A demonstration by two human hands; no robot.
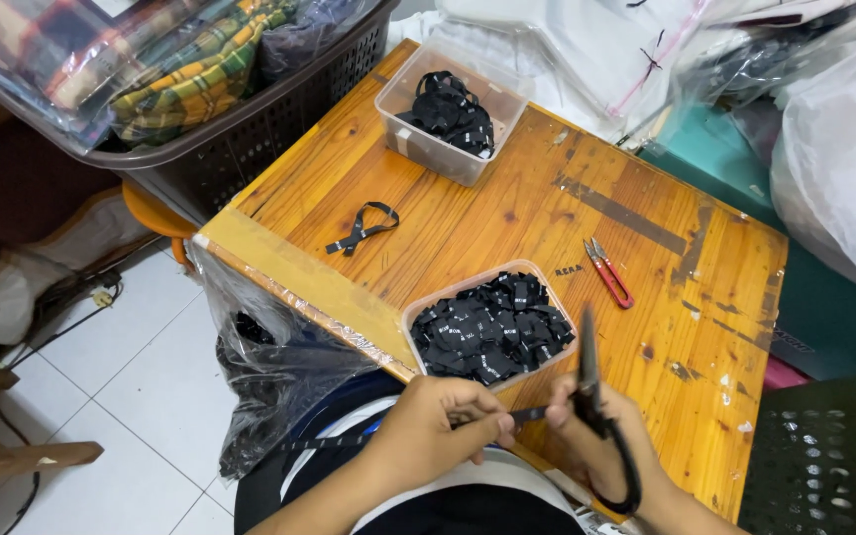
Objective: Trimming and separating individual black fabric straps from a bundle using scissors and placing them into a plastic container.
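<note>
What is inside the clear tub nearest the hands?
The near tub is heaped with small cut black label pieces. The pile covers its bottom, so anything beneath stays unseen.

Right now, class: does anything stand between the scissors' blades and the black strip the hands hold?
Nothing visible does. The left hand pinches the black strip, and the scissors in the right hand already meet its free end, just in front of the tub of cut labels.

Head view, single: worn camera, looking steeply down and forward past the fingers (482,421), close, wooden surface (507,208) beyond them.
</note>
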